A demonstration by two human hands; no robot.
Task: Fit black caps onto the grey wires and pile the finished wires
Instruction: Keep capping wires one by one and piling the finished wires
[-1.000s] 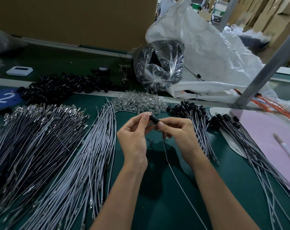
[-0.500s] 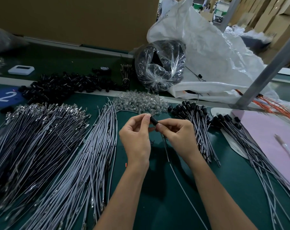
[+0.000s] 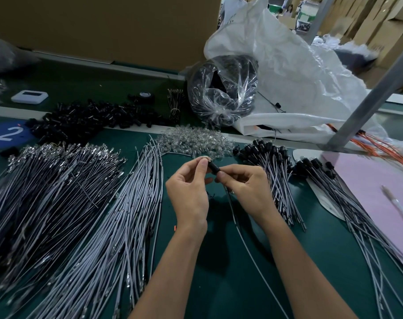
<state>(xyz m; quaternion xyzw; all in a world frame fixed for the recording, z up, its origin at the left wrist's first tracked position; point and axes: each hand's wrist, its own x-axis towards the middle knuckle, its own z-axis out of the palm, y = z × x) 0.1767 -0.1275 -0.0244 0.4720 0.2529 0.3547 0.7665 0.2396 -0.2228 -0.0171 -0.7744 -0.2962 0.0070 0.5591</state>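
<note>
Pinching a stubby black cap (image 3: 213,168), left hand (image 3: 188,192) and right hand (image 3: 249,187) dangle its grey wire (image 3: 242,238).

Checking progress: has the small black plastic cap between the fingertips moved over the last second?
No: the small black plastic cap stays just in front of the heap of clear bulbs.

At the centre of the frame, the left hand (image 3: 189,194) and right hand (image 3: 249,189) are pinching a black cap (image 3: 214,167) between their fingertips. Its grey wire (image 3: 244,240) is trailing toward the lower edge. Capped wires (image 3: 272,176) are lying just right.
</note>
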